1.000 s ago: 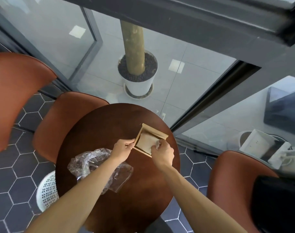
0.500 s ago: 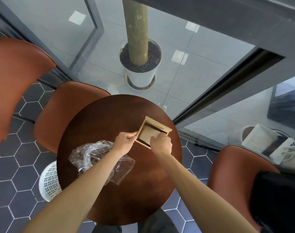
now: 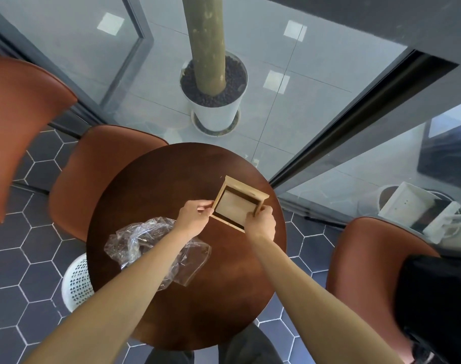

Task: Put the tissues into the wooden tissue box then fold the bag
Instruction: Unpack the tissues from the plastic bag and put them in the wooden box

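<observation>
While both hands [image 3: 194, 215] [image 3: 260, 223] grip the wooden tissue box [image 3: 237, 203] | bag [image 3: 155, 245] under left forearm | chairs [image 3: 92, 177] ring table [image 3: 224, 298]

Pale wood box [image 3: 238, 203]; dark brown table [image 3: 171, 179]; clear bag [image 3: 145, 240].

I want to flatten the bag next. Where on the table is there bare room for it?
The near part of the round table, between the two forearms and toward the near rim, is bare. The far left, beyond the left hand, is bare too. It is crowded at the right, where both hands hold the wooden tissue box, and at the left under the plastic bag.
</observation>
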